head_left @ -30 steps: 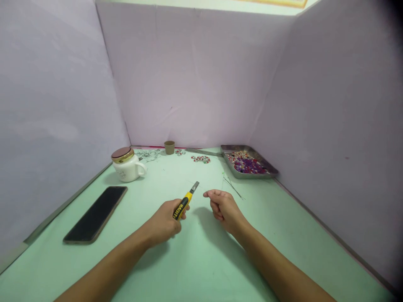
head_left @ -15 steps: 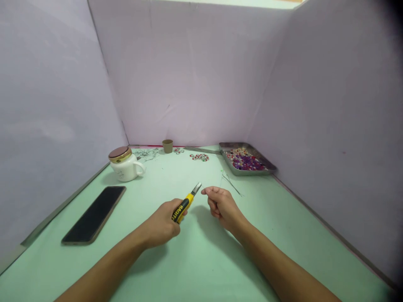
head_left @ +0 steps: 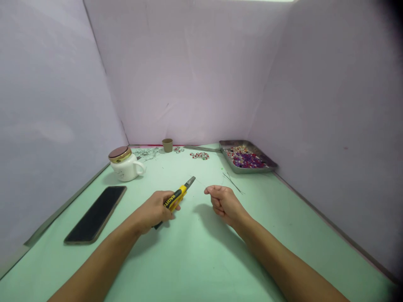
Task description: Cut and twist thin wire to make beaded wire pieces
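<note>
One yellow utility knife (head_left: 176, 196) gripped in left hand (head_left: 154, 211), above green surface (head_left: 195, 260); right hand (head_left: 224, 202) curled, pinching thin wire. Nearby: one phone (head_left: 96, 214), one lidded mug (head_left: 125, 164), one bead tray (head_left: 248, 156).

Phone (head_left: 96, 214) left, mug (head_left: 126, 164) behind it, bead tray (head_left: 273, 164) far right, cutter (head_left: 176, 195) between.

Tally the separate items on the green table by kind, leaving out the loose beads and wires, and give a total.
Utility knives: 1, yellow and black, gripped in the left hand
Phones: 1
Lidded white mugs: 1
Small brown cups: 1
Metal trays of beads: 1
Total: 5
</note>
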Available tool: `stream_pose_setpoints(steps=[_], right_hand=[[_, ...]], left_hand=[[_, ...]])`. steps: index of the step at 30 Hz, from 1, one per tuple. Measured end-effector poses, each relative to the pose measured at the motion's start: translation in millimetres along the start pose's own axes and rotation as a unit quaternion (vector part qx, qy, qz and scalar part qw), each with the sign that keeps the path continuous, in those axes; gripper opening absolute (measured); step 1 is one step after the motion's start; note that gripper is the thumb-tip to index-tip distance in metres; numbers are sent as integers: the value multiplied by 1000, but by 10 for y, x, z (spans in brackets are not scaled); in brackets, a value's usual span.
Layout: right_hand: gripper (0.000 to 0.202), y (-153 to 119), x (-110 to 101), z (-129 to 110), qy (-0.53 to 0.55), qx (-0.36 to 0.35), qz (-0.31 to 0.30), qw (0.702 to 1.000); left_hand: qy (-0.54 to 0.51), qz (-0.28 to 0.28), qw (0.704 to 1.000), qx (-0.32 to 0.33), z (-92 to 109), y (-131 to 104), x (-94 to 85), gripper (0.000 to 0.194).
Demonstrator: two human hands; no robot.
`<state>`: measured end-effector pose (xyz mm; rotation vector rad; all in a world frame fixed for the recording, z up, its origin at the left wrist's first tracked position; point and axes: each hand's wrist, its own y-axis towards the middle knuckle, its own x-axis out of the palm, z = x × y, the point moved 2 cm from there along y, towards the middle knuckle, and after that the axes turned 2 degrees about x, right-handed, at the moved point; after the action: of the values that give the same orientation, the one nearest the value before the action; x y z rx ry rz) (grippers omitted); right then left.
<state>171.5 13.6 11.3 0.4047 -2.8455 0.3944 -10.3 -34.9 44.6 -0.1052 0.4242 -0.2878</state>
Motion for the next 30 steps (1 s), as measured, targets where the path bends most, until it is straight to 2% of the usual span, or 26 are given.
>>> stream_pose_setpoints(steps=[3,7,9,13,22,27,30], right_hand=[[10,4,2,-2,-5,1,1,1000],[9,27,-42,-6,-7,6,7,1000],[9,40,-69,-12,-7,12,2,1000],[7,44,-94,-28,7,14,0,1000],[9,-5,-41,-54,-24,-9,2,1000],[9,-23,-2,-60,-42,-3,-3,999],[8,-29,-7,-58,-47,-3,-11,999]], left_hand=[[-15,12,1000,-6,-30,24,-40,34],[-109,-11,994,-11,-57,36,-38,38],[-124,-15,992,-4,-52,28,-30,39],[-60,5,998,10,-39,15,-32,36],[-36,-15,999,26,22,-12,-22,29],[12,12,1000,22,83,-35,26,31],[-8,16,1000,13,39,-7,-10,31]])
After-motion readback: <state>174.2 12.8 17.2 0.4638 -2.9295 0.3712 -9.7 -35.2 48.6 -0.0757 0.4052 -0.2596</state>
